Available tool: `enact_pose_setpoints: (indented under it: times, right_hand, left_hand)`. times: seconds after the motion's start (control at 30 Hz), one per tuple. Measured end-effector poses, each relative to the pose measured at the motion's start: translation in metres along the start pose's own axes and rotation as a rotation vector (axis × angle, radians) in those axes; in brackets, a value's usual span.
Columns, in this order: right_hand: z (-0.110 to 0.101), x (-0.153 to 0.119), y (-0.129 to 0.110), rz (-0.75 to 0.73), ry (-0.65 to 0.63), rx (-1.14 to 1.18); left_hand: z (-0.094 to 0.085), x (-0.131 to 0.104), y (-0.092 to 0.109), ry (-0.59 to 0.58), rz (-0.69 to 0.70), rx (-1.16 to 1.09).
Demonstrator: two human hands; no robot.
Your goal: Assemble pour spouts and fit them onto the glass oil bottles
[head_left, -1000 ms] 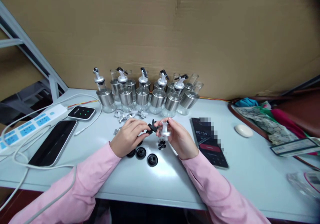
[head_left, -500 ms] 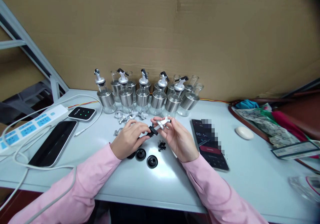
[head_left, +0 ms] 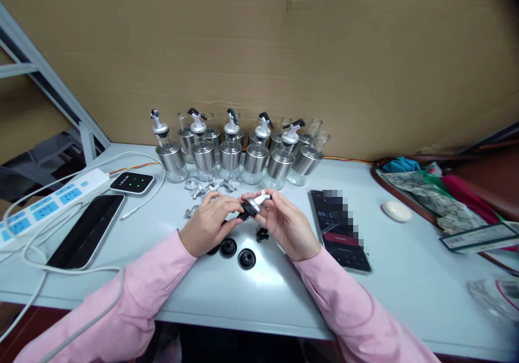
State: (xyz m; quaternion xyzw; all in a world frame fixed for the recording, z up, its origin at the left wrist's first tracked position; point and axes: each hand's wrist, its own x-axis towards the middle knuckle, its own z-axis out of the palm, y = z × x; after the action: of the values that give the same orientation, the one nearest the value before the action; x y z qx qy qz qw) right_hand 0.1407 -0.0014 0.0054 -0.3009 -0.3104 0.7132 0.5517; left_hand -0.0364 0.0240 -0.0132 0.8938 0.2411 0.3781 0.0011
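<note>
Between finger and thumb, my left hand (head_left: 213, 219) grips a black ribbed stopper (head_left: 245, 212). My right hand (head_left: 292, 225) holds a silver pourer spout (head_left: 259, 202) by its upper part, and the spout's round base meets the stopper's black rim. Whether the two parts are locked together I cannot tell. Below my hands lie several round black stoppers (head_left: 247, 258), one partly covered by my left hand. A small heap of black pieces (head_left: 262, 234) sits near my right wrist. Several loose silver spouts (head_left: 214, 185) lie behind my left hand.
Glass bottles with steel sleeves (head_left: 230, 157) stand in rows at the back, several topped with spouts. A phone (head_left: 340, 233) lies at right, another phone (head_left: 87, 233) at left by a power strip (head_left: 48, 209) and cables. A white oval object (head_left: 396, 211) rests farther right.
The spout and the black stopper have come together, where a gap showed before. Both hands stay in nearly the same place.
</note>
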Motion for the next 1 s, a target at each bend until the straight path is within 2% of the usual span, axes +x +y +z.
enact_pose_setpoints:
  times: [0.1,0.3,0.47,0.53,0.6,0.73,0.87,1.0]
  right_hand:
    - [-0.002,0.001,0.002,0.009,0.009,-0.003]
    - [-0.005,0.002,0.004,-0.005,0.024,-0.059]
    - [-0.005,0.002,0.006,-0.039,0.023,-0.104]
    - [-0.006,0.002,0.006,-0.091,0.040,-0.211]
    - [-0.007,0.000,0.007,-0.211,0.050,-0.432]
    - [-0.009,-0.003,0.010,-0.456,-0.030,-0.889]
    - [-0.009,-0.004,0.011,-0.580,-0.056,-1.061]
    - [-0.008,-0.004,0.011,-0.636,-0.045,-1.132]
  left_hand:
    - [-0.001,0.000,0.000,0.001,-0.028,-0.010]
    - [-0.002,0.000,-0.001,-0.137,0.036,0.005]
    - [-0.002,0.000,0.000,-0.160,0.027,0.042]
    - [-0.001,0.000,0.000,-0.153,0.016,0.049]
    - [-0.001,0.000,0.001,-0.122,-0.002,0.054]
    - [-0.001,0.001,0.000,-0.059,-0.042,0.075]
    - [-0.002,0.001,0.000,-0.060,-0.046,0.073]
    - [-0.001,0.001,0.000,-0.063,-0.038,0.061]
